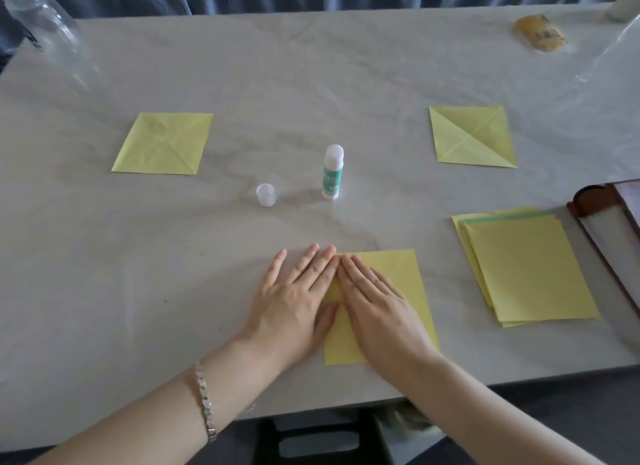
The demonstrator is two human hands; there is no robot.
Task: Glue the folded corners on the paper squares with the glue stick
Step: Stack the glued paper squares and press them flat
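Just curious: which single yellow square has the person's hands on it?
The nearest square, under the left hand and right hand; the far-left square and far-right square lie untouched.

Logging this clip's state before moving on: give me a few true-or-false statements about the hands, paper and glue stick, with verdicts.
1. The left hand and right hand lie flat, pressing the nearest yellow paper square. True.
2. The green-and-white glue stick lies on its side. False: it stands upright.
3. The small translucent cap is on the glue stick. False: it stands on the grey marbled table, left of it.
4. A stack of yellow paper sheets lies right of the hands. True.
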